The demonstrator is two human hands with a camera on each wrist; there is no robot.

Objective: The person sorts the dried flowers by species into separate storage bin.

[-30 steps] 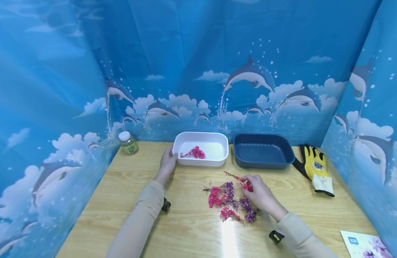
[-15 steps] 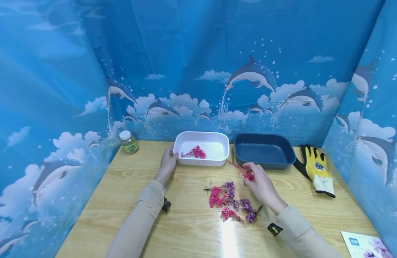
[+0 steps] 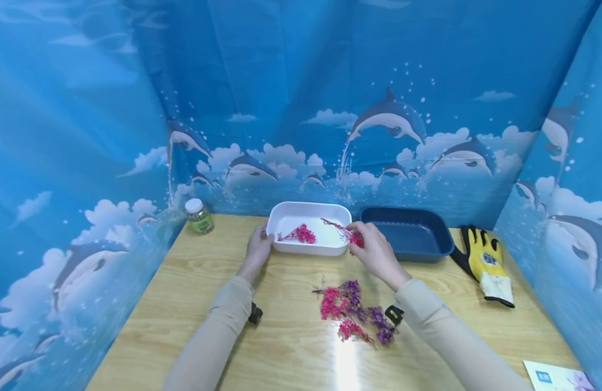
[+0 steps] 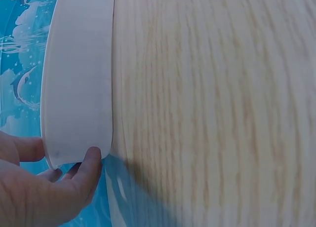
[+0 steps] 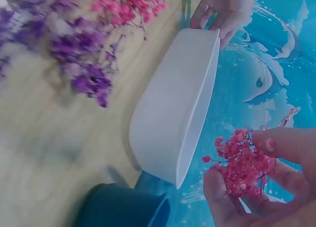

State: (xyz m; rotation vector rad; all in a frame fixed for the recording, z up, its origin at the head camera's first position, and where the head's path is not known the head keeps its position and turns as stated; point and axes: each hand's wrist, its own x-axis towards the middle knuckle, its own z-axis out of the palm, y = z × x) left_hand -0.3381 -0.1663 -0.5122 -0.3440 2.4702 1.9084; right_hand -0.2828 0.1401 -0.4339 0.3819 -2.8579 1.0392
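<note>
My left hand (image 3: 258,250) holds the left end of a white rectangular container (image 3: 308,249), its thumb and fingers about the corner in the left wrist view. A sprig of pink dried flowers (image 3: 305,234) lies inside the container. My right hand (image 3: 377,253) pinches another pink dried flower sprig (image 5: 243,163) above the container's right end, stems pointing left. Below on the table is a loose pile of pink dried flowers (image 3: 332,304) and purple dried flowers (image 3: 381,320).
A dark blue container (image 3: 408,255) stands right of the white one. Farther right lies a yellow and black glove (image 3: 487,260). A jar with a white lid (image 3: 200,217) stands at the back left. A printed card (image 3: 555,376) lies at the front right of the wooden table (image 3: 183,326).
My right hand has carried the pink sprig from above the pile up and left, over the white container's right end. My left hand has stayed on the container.
</note>
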